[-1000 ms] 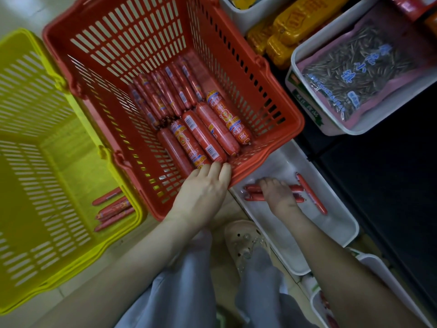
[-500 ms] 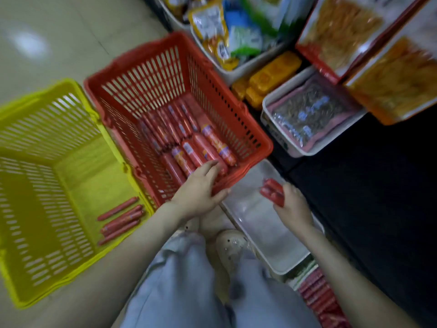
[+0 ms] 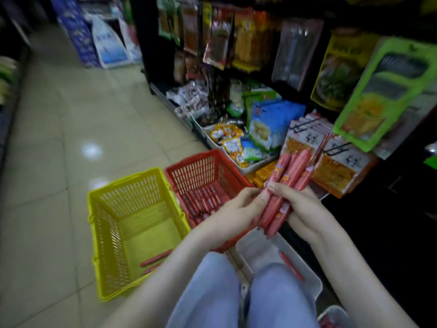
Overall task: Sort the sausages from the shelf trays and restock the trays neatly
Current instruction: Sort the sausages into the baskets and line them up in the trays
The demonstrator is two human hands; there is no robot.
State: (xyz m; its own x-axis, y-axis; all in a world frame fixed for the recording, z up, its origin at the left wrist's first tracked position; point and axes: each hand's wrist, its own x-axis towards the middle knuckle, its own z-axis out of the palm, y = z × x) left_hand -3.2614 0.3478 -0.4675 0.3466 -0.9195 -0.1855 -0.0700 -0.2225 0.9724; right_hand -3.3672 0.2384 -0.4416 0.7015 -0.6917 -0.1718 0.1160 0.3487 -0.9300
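Observation:
A bundle of long red sausages [image 3: 292,178] is raised in front of me, above the white tray [image 3: 314,288]. My right hand [image 3: 301,205] grips the bundle from the right. My left hand [image 3: 236,214] holds its lower part from the left, fingertips on the sausages. One thin sausage [image 3: 291,266] lies in the white tray. The red basket [image 3: 201,171] holds several thicker labelled sausages. In the yellow basket [image 3: 132,223] lie a few thin sausages [image 3: 156,258].
Both baskets stand on the tiled floor [image 3: 71,138] to my left. Shelf trays of snack packets [image 3: 238,143] and hanging bags [image 3: 343,162] fill the dark shelving on the right. Another tray [image 3: 335,316] shows at the bottom right. My knees are below the hands.
My right hand lifted the sausages out of the white tray. My left hand left the red basket's rim and joined it on the bundle. The view has tilted up toward the aisle.

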